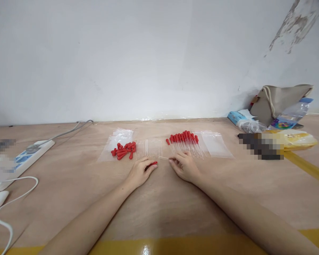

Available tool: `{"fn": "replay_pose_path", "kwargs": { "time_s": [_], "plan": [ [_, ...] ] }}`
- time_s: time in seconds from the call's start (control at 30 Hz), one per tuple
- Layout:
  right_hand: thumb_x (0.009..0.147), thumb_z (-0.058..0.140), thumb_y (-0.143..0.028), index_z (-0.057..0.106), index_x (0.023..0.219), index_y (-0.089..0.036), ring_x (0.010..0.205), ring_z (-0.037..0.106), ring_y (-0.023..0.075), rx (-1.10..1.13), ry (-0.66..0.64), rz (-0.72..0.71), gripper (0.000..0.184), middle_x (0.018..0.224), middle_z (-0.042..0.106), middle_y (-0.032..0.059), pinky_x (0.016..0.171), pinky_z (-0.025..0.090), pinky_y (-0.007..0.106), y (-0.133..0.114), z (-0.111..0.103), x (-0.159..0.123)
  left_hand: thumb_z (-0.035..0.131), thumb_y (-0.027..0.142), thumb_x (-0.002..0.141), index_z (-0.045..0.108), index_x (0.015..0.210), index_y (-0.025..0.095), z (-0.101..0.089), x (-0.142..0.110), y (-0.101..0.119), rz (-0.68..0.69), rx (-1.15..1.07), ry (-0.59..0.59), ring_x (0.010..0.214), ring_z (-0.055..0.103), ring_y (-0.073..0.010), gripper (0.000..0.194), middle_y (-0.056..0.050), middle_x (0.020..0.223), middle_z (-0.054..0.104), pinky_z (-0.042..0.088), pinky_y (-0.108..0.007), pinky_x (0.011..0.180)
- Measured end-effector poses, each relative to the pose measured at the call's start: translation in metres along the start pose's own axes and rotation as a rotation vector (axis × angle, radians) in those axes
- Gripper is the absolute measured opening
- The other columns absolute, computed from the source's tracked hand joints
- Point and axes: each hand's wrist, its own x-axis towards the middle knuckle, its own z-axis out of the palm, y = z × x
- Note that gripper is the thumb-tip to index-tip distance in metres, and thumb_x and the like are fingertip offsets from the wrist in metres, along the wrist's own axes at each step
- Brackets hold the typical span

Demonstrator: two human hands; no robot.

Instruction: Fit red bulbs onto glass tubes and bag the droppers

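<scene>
My left hand (pixel 143 170) is closed around a red rubber dropper bulb (pixel 154 163), whose end shows past the fingertips. Facing it, a thin clear glass tube (pixel 163 158) is pinched in my right hand (pixel 184 166), its free end pointing at the bulb with a small gap between them. Loose red bulbs (pixel 124 150) lie heaped beyond my left hand, partly on a clear plastic bag (pixel 105 154). Beside them is a row of bare glass tubes (pixel 149 147). Droppers with red bulbs fitted (pixel 184 137) lie in a row just beyond my right hand.
Another clear zip bag (pixel 216 146) lies right of the fitted droppers. A white power strip (pixel 39 150) with cables is at the left. On the right are a tissue pack (pixel 240 116), a beige bag (pixel 284 101), a plastic bottle (pixel 295 113) and a yellow package (pixel 301 139).
</scene>
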Motion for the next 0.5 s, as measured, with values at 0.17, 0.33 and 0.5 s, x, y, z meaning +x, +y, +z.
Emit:
{"fn": "replay_pose_path", "kwargs": {
  "time_s": [0.17,0.33,0.5],
  "plan": [
    [0.086,0.044,-0.025,0.06,0.087,-0.018,0.06,0.052,0.0101,0.032,-0.043,0.008,0.017,0.075,0.063,0.0016,0.078,0.028,0.032,-0.0019,-0.0035,-0.0034,0.049,0.032,0.085,0.064,0.092,0.019,-0.0006,-0.0008,0.0007,0.006,0.022,-0.002,0.075,0.056,-0.0143,0.021,-0.003,0.083,0.061,0.043,-0.027,0.069],
    [0.085,0.044,-0.024,0.06,0.087,-0.018,0.062,0.053,0.0101,0.002,-0.064,-0.045,0.017,0.078,0.064,0.0017,0.08,0.027,0.033,-0.0036,-0.0029,-0.0037,0.048,0.032,0.085,0.064,0.09,0.019,-0.0008,-0.0005,0.0022,0.006,0.049,0.016,0.071,0.055,-0.0138,0.021,-0.003,0.078,0.06,0.042,-0.026,0.065],
    [0.086,0.044,-0.023,0.061,0.09,-0.019,0.07,0.055,0.0114,0.024,-0.083,-0.11,0.018,0.08,0.065,0.0027,0.079,0.027,0.032,0.0001,-0.0002,-0.004,0.046,0.03,0.087,0.063,0.089,0.018,-0.0009,-0.0012,0.0017,0.047,0.075,0.037,0.072,0.054,-0.0135,0.021,-0.002,0.079,0.06,0.041,-0.026,0.067]
  ]
}}
